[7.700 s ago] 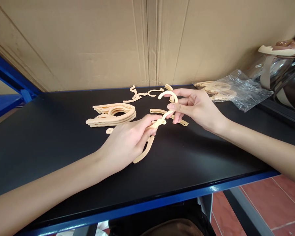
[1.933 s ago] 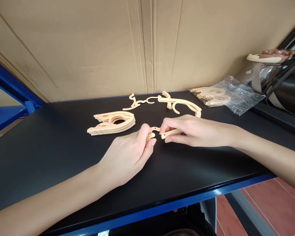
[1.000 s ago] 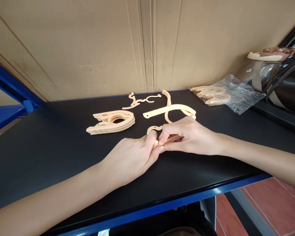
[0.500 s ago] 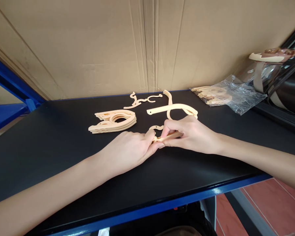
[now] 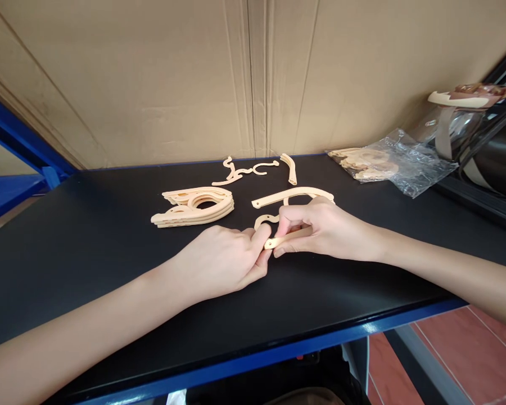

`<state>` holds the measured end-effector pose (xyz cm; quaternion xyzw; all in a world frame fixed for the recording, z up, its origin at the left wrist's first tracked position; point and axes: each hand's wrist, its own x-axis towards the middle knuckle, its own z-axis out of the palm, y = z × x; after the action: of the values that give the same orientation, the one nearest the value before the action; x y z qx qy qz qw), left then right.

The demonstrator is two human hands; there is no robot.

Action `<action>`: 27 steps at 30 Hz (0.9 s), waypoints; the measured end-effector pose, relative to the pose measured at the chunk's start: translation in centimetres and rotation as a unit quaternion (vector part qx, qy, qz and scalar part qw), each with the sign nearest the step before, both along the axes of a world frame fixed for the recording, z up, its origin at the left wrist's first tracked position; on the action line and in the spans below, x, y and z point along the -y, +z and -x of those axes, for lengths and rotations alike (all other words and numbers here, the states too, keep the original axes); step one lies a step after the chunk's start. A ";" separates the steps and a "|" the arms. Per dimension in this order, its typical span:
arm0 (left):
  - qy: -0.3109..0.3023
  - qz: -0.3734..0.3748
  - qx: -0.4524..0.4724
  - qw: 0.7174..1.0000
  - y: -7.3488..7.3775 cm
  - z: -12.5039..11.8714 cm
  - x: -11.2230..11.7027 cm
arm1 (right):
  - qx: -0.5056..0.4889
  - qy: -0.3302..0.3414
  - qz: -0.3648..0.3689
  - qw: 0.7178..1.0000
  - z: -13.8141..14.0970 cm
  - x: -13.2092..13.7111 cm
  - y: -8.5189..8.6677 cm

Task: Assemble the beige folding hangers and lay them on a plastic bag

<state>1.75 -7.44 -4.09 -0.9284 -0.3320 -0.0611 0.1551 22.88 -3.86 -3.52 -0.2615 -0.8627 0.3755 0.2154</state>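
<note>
Near the middle of the black tabletop, my right hand (image 5: 326, 229) pinches a beige plastic folding hanger between thumb and fingers. The hanger's arm end (image 5: 271, 243), with a small hole, sticks out toward my left hand, and a curved hook (image 5: 266, 218) shows just behind. My left hand (image 5: 225, 256) has its fingers closed against that end; what lies inside its grip is mostly hidden. Beyond my right hand lies a curved beige hanger arm (image 5: 278, 198), partly covered by the fingers.
Left of my hands sits a stack of folded hangers (image 5: 194, 214). Loose hooks (image 5: 236, 172) and curved arms (image 5: 290, 169) lie farther back. A clear plastic bag (image 5: 419, 163) with beige pieces is at the right. A cardboard wall (image 5: 152, 84) closes off the back.
The hanger's holed end has turned into view between my hands, and my left fingertips have shifted slightly. The curved arm beyond my right hand has moved slightly nearer.
</note>
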 end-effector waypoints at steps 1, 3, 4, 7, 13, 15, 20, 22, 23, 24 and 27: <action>-0.006 -0.024 0.007 1.000 0.0 -0.1 0.1 | 0.002 -0.002 0.019 1.000 -0.1 0.0 0.1; -0.012 -0.067 0.012 0.998 0.0 -0.3 0.4 | 0.002 -0.009 0.051 0.999 -0.2 0.0 0.1; -0.014 -0.083 0.013 0.996 0.1 -0.3 0.5 | 0.002 -0.013 0.063 0.998 -0.2 0.0 0.1; -0.021 -0.098 0.021 0.995 0.2 -0.3 0.5 | 0.019 -0.025 0.058 0.998 -0.3 -0.2 0.2; -0.061 -0.069 0.069 0.993 1.2 0.9 -0.2 | 0.176 -0.048 -0.177 0.967 -2.0 -2.0 1.8; -0.079 -0.104 0.085 0.988 1.7 1.3 -0.4 | 0.183 -0.049 -0.215 0.958 -3.1 -2.7 2.7; -0.034 -0.160 0.145 0.976 2.5 1.4 -0.5 | 0.170 -0.087 -0.145 0.971 -4.8 -3.2 4.3; 0.009 -0.112 0.227 0.967 2.4 1.4 -0.5 | 0.162 -0.083 -0.124 0.975 -4.5 -3.0 4.2; 0.023 -0.068 0.267 0.961 2.3 1.3 -0.4 | 0.154 -0.082 -0.127 0.977 -4.2 -2.9 3.9; 0.032 -0.016 0.298 0.954 2.2 1.3 -0.4 | 0.142 -0.081 -0.133 0.977 -3.7 -2.8 3.5; 0.057 0.111 0.354 0.927 1.7 1.3 -0.3 | 0.113 -0.078 -0.134 0.981 -2.4 -2.4 1.9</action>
<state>0.47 -7.16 -2.41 -0.8375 -0.4219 -0.3396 -0.0732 25.24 -1.44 -1.63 -0.3378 -0.9009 0.2061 0.1782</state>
